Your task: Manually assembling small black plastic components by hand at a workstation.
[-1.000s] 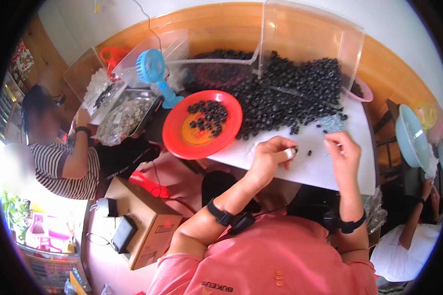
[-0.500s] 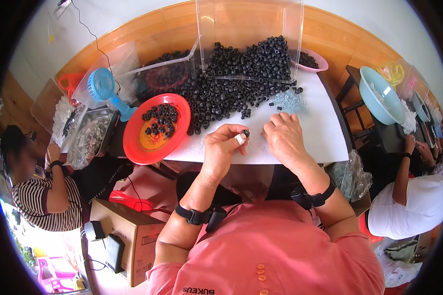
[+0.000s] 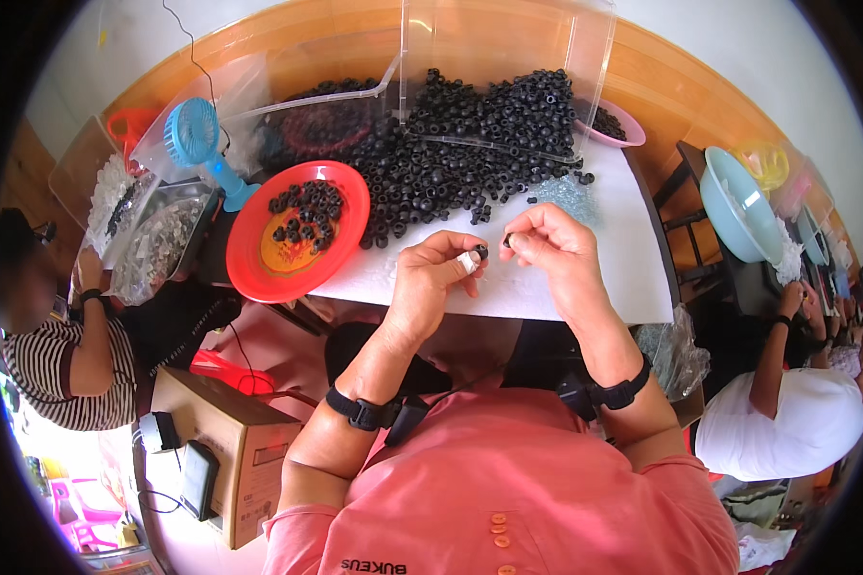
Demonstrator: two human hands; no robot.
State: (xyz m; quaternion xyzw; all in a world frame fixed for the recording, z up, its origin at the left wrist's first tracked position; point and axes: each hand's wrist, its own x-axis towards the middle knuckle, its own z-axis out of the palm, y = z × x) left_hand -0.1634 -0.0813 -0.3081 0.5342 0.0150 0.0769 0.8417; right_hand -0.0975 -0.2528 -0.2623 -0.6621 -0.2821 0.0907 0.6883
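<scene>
My left hand [image 3: 431, 273] pinches a small black hollow part [image 3: 480, 251] between finger and thumb; a white wrap covers the thumb's tip. Close by on the right, my right hand [image 3: 556, 251] holds another small black piece [image 3: 508, 240] in its fingertips, the two pieces a short gap apart. Both hands are just above the white tabletop sheet [image 3: 623, 259]. Beyond them spreads a heap of black hollow parts [image 3: 422, 192], spilling from a clear plastic bin [image 3: 508, 38] tipped on its side. Right of the heap lies a patch of tiny clear bluish beads [image 3: 568, 199].
A red plate [image 3: 249, 259] with several black parts sits at the left, beside a blue handheld fan [image 3: 194, 134]. A pink bowl [image 3: 633, 129] stands at the back right. People work at both sides; a cardboard box [image 3: 201, 431] stands at lower left.
My right hand has lifted and turned from near the clear beads, and a black piece now shows in its fingertips. The left hand keeps its part. The whole view has shifted slightly.
</scene>
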